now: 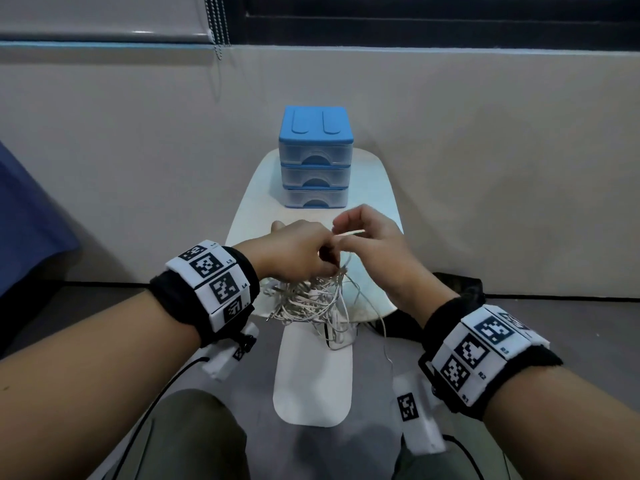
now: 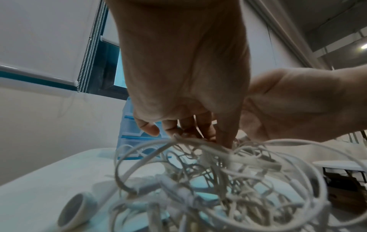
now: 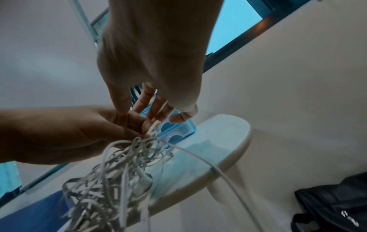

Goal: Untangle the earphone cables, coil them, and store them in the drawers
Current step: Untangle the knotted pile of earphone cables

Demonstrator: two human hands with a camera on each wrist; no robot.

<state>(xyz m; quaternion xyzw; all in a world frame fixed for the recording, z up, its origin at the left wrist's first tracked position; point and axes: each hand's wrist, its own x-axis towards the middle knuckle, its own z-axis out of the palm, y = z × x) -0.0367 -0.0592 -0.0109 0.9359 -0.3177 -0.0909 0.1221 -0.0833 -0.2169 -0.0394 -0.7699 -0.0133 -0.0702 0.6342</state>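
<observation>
Both hands mid-frame: left hand (image 1: 300, 250) fingers curled, pinching cable tangle (image 1: 308, 303) top; right hand (image 1: 375, 251) pinching one strand. Drawers (image 1: 316, 161) above, all closed.

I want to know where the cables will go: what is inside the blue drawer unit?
All three clear drawers of the blue plastic drawer unit are closed; their frosted fronts hide any contents.

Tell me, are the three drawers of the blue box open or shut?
Shut. In the head view all three fronts of the drawer box sit flush, none pulled out; the earphone cables remain tangled outside.
</observation>
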